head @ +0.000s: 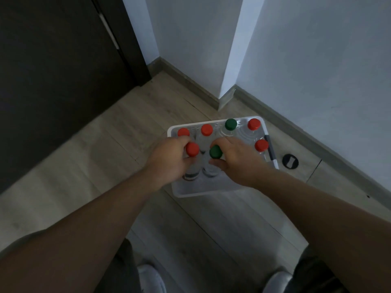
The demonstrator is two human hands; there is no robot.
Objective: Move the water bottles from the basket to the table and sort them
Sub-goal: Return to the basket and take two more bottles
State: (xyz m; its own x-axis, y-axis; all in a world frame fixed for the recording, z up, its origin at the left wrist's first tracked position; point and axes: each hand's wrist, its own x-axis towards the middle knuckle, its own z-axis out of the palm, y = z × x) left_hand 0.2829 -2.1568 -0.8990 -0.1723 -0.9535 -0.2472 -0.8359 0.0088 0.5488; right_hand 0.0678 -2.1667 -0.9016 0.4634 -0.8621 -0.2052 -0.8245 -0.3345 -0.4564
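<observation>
We reach down with both forearms stretched toward the white basket [211, 188], which sits on the wooden floor [105, 144] near the wall corner. Our left hand [169, 157] is turned palm inward, its fingers and thumb curled round the neck of a red-capped bottle [192, 149]. Our right hand [237, 159] mirrors it, fingers wrapped over the neck of a green-capped bottle [215, 151], with the thumb below the cap. These two bottles stand side by side in the middle of the basket, toward its near edge. Whether their bases have left the basket floor, we cannot tell. Along the far edge stand four more bottles [207, 129], three with red caps and one with green. Another red-capped one [261, 145] stands by the right edge.
</observation>
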